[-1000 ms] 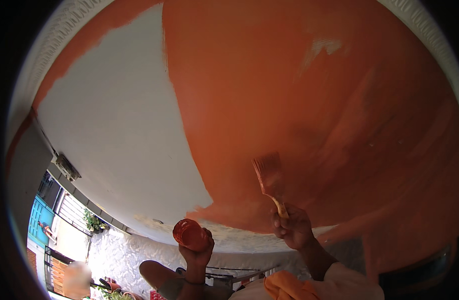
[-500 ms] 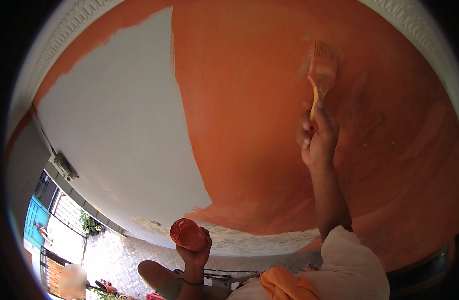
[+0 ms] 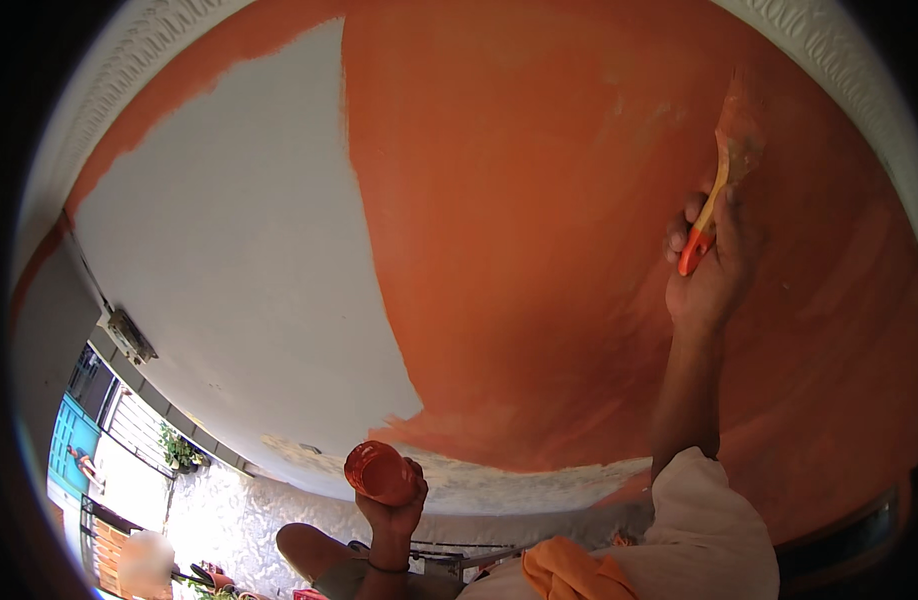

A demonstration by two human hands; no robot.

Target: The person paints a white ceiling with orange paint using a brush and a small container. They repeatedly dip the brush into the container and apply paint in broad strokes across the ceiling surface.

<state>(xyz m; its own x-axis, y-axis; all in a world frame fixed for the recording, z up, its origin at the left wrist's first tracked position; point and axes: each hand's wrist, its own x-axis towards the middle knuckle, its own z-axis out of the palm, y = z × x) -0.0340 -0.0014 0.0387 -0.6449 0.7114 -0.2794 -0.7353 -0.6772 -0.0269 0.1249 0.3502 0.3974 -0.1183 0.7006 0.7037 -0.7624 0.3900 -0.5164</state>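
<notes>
Large wall (image 3: 499,240), bowed by the fisheye lens, nearly filling the view. Broad orange coat of paint over the centre and right of this wall, uneven in tone toward the right and ragged along the lower edge, just above a pale, patchy strip. To the left, a bare light-grey area (image 3: 239,250), bordered by orange along its top and right side. White relief moulding (image 3: 839,95) along the upper rim at both sides. At lower left, a brightly lit floor (image 3: 234,500); at lower right, a pale shirt sleeve (image 3: 714,510). Near the lower edge, a bunched orange cloth (image 3: 577,572) against the shirt. At upper right, in front of the orange coat, the raised right hand (image 3: 721,285), narrowed around the handle of a flat paintbrush (image 3: 725,165); handle yellow with a red end, bristles upward, blending into the orange behind and too indistinct for certainty about contact with the wall. At bottom centre, below the grey area, the left hand (image 3: 394,512), curled around a red-orange paint cup (image 3: 381,474) with its mouth in view and a paint-smeared interior. At far left, a turquoise gate (image 3: 71,440), a small electrical box (image 3: 130,335) on the wall and a leafy plant (image 3: 178,447). Around the left wrist, a thin dark band (image 3: 386,568).
</notes>
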